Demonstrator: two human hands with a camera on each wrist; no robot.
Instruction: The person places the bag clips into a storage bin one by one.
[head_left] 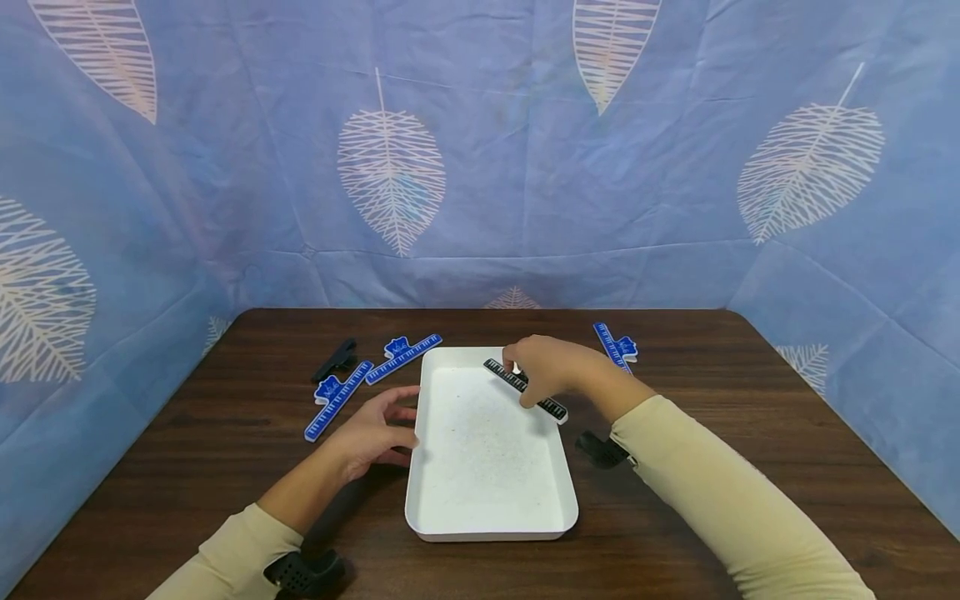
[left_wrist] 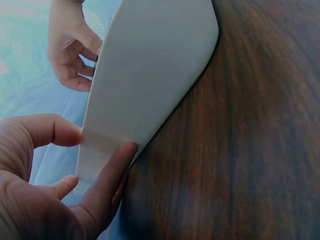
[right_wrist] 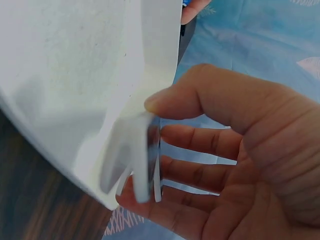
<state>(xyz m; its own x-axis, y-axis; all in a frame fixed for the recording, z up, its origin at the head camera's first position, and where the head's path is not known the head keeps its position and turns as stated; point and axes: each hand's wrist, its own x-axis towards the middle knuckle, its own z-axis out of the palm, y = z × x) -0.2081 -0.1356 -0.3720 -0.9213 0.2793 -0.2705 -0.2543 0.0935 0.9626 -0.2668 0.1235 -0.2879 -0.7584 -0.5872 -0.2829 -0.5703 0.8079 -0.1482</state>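
A white rectangular tray (head_left: 491, 492) lies on the dark wooden table. Over its far right part, my right hand (head_left: 553, 368) pinches a black-and-white ruler clip (head_left: 553, 409) between thumb and fingers. In the right wrist view the clip (right_wrist: 141, 167), slightly blurred, hangs edge-on near a corner of the tray. At the tray's left side, my left hand (head_left: 375, 435) touches the outer wall with spread fingers; the left wrist view shows its fingertips (left_wrist: 127, 150) against that wall (left_wrist: 145, 75).
Two blue ruler clips (head_left: 339, 402) (head_left: 405, 360) and a black clip (head_left: 335, 360) lie left of the tray. Another blue ruler clip (head_left: 617, 346) lies beyond my right forearm. Blue leaf-patterned cloth (head_left: 480, 167) hangs behind the table.
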